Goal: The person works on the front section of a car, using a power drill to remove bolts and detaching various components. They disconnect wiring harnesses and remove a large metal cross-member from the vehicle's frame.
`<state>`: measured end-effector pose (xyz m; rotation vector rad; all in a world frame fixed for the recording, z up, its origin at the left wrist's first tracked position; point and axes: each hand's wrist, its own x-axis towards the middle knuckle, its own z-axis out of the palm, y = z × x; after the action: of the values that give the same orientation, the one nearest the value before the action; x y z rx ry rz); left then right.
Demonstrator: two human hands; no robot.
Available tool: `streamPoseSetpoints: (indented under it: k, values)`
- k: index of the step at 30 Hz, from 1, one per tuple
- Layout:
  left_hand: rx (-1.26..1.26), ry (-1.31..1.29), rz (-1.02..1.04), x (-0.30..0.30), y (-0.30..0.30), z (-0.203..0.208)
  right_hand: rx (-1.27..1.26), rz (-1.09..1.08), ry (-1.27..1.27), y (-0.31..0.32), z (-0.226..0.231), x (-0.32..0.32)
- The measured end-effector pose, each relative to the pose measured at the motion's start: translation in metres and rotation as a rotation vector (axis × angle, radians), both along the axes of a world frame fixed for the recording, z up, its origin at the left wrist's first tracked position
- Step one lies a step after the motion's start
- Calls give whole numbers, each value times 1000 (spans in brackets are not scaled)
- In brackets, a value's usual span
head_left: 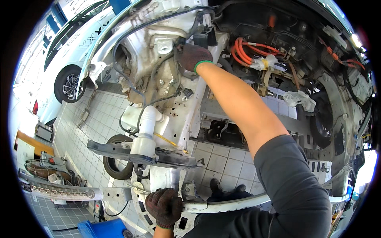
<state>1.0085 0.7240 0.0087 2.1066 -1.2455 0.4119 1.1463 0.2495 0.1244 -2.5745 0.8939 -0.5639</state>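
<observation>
My right arm reaches far forward over a stripped car front. My right hand [193, 58], in a dark knit glove with a green cuff, is curled against the black wiring harness [162, 63] on the white inner fender [168, 33]. Its fingertips are hidden, so what they grip does not show. Close to me, my left hand [164, 207], in the same kind of glove, is closed at the left end of the pale front crossbar [228, 203]. A white filler-neck reservoir [143, 139] stands between the two hands.
Orange high-voltage cables [243, 51] and plastic-wrapped ends [299, 100] hang in the bay at right. A loose tyre [115, 158] lies on the tiled floor. Further left are a white car [75, 51], a chained metal beam [59, 193] and a blue bin [101, 230].
</observation>
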Motion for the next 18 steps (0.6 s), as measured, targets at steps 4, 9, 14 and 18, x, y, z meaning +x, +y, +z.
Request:
streamPoseSetpoints:
  k: [4, 9, 14, 18]
  values:
    - [-3, 42, 4, 2, 0, 0, 22, 55, 171, -30, -18, -1]
    - [4, -6, 28, 1, -4, 3, -165, 139, 369, -50, -20, 14]
    - [-4, -4, 16, 1, -7, 6, 283, -130, -209, -32, -18, -14]
    - [8, -10, 15, 1, -7, 6, 228, -286, -456, -24, -11, -46]
